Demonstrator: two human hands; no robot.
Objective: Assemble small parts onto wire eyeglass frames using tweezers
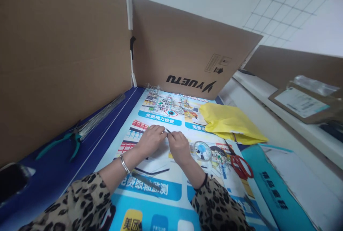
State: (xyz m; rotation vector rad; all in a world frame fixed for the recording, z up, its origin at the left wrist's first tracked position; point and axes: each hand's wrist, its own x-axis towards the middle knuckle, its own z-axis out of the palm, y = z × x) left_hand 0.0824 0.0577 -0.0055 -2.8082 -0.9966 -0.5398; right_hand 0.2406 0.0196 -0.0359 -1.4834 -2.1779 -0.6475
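Beyond both hands [152, 140] [180, 147], cardboard [174, 41]; upside-down "YUETU" [184, 81]

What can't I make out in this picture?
All in the head view:
Small dark piece between left hand and right hand: mostly hidden by them.
Black object: cut off by left edge.
Print on white label: too small, blurred.
Inside of yellow bag: hidden by its sides.

A dark blue bench [57, 181] carries teal-handled pliers [75, 135], a bundle of thin wires [103, 114] and a printed poster [174, 207], with red-handled scissors [236, 160] lying on the poster's right side.
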